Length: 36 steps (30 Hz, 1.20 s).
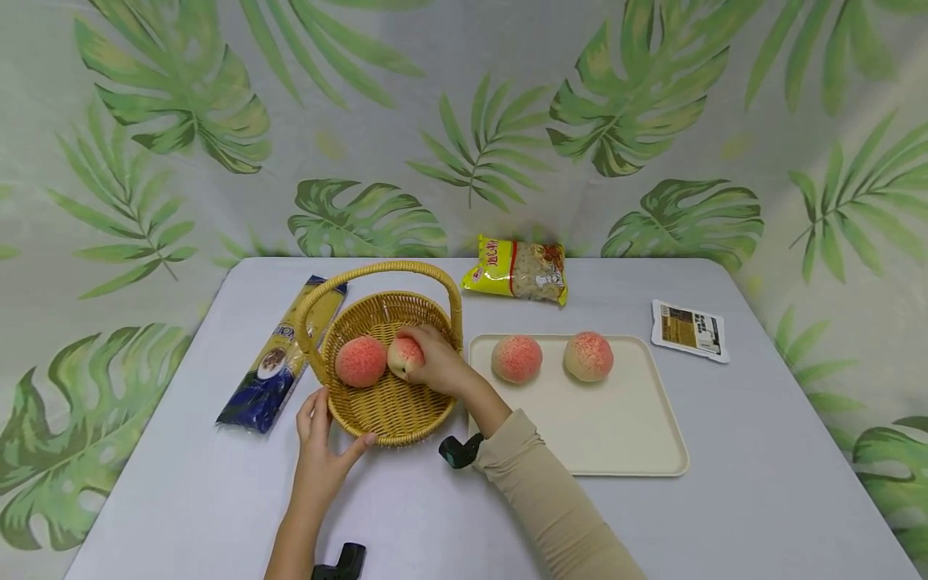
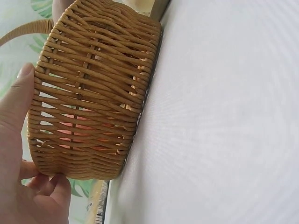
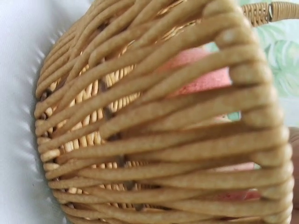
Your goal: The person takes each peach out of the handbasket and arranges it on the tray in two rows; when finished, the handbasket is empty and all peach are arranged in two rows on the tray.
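A woven wicker basket (image 1: 387, 423) with an arched handle stands on the table. My left hand (image 1: 321, 451) holds its near left side, thumb on the rim and fingers curled against the wall, as the left wrist view also shows. Inside the basket, my right hand (image 1: 435, 361) grips a pink and cream peach (image 1: 403, 359) from above; whether it touches the bottom I cannot tell. Beside it in the basket lies another peach (image 1: 360, 362). In the right wrist view, the basket's weave (image 3: 187, 135) hides most of the peaches and nearly all of that hand.
Two more peaches, one on the left (image 1: 517, 358) and one on the right (image 1: 589, 356), sit on a cream tray (image 1: 616, 443). A blue and yellow pasta packet (image 1: 271, 366) lies left of the basket. Behind are a yellow food bag (image 1: 516, 270) and, far right, a white pouch (image 1: 689, 330).
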Available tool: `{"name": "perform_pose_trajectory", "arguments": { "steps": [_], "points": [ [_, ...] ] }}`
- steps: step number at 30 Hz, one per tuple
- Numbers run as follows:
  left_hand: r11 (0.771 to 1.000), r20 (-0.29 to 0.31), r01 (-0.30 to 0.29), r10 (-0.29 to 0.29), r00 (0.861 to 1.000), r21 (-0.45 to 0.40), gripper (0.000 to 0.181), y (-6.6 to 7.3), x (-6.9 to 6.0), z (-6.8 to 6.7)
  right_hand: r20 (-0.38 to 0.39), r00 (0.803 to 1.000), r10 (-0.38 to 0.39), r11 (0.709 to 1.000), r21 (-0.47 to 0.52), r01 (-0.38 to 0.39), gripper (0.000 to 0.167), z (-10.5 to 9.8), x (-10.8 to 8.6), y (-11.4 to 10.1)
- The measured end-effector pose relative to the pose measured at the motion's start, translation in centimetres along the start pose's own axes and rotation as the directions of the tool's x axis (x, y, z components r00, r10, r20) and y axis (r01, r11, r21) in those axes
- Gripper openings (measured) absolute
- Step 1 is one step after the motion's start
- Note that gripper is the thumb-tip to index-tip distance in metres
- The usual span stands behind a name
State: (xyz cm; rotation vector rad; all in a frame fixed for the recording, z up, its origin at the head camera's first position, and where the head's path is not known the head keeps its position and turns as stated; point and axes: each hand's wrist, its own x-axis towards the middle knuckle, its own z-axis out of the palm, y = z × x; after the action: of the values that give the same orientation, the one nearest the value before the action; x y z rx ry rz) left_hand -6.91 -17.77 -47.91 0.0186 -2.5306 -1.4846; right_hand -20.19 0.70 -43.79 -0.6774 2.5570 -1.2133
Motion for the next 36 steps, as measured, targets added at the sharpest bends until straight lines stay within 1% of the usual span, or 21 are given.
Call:
{"name": "perform_pose_trajectory", "arguments": {
  "steps": [6,11,14,16,19,22,25,26,29,32,34,36],
  "points": [
    [1.000,-0.001,0.002,-0.002,1.000,0.006,0.098,-0.1,0.2,0.1,-0.043,0.999,-0.017,1.000,0.013,0.017,0.064,0.1,-0.3,0.0],
    [1.000,-0.004,0.000,0.000,1.000,0.001,0.098,-0.2,0.2,0.1,-0.079,0.995,-0.063,0.998,0.022,0.065,0.063,0.2,-0.7,-0.1],
    [1.000,-0.008,-0.006,0.006,1.000,-0.003,0.098,-0.3,0.2,0.1,-0.093,0.992,-0.089,0.995,0.032,0.092,0.069,0.1,-1.1,-0.1],
    [1.000,-0.011,-0.013,0.013,1.000,-0.006,0.099,-0.4,0.2,0.1,-0.095,0.991,-0.095,0.993,0.055,0.101,0.075,0.0,-1.5,-0.2],
    [1.000,-0.018,-0.022,0.022,1.000,-0.005,0.099,-0.6,0.2,0.1,-0.095,0.990,-0.101,0.989,0.098,0.110,0.080,-0.4,-2.2,-0.4],
    [1.000,-0.023,-0.030,0.030,0.999,-0.001,0.099,-0.6,0.1,0.1,-0.107,0.986,-0.125,0.981,0.133,0.139,0.077,-0.7,-3.1,-0.4],
    [1.000,-0.022,-0.027,0.027,0.999,-0.001,0.098,-0.5,0.0,0.0,-0.139,0.978,-0.156,0.970,0.162,0.178,0.074,-1.4,-4.3,-0.6],
    [1.000,-0.020,-0.023,0.023,1.000,-0.004,0.098,-0.5,0.0,0.0,-0.145,0.976,-0.164,0.967,0.173,0.188,0.073,-1.8,-5.0,-1.2],
    [1.000,-0.014,-0.016,0.016,1.000,-0.013,0.097,-0.2,0.0,0.0,-0.183,0.965,-0.187,0.961,0.170,0.218,0.073,-2.8,-6.5,-1.3],
    [1.000,-0.010,-0.011,0.011,1.000,-0.020,0.097,-0.1,0.0,0.0,-0.224,0.953,-0.204,0.959,0.149,0.240,0.074,-3.9,-7.9,-0.8],
    [1.000,-0.007,-0.008,0.008,1.000,-0.017,0.097,-0.1,0.0,0.1,-0.255,0.943,-0.213,0.956,0.143,0.255,0.075,-4.4,-8.6,0.3],
    [1.000,-0.006,-0.001,0.001,1.000,-0.013,0.098,-0.1,0.0,0.1,-0.269,0.941,-0.204,0.956,0.152,0.251,0.076,-5.0,-9.6,1.1]
  ]
}}
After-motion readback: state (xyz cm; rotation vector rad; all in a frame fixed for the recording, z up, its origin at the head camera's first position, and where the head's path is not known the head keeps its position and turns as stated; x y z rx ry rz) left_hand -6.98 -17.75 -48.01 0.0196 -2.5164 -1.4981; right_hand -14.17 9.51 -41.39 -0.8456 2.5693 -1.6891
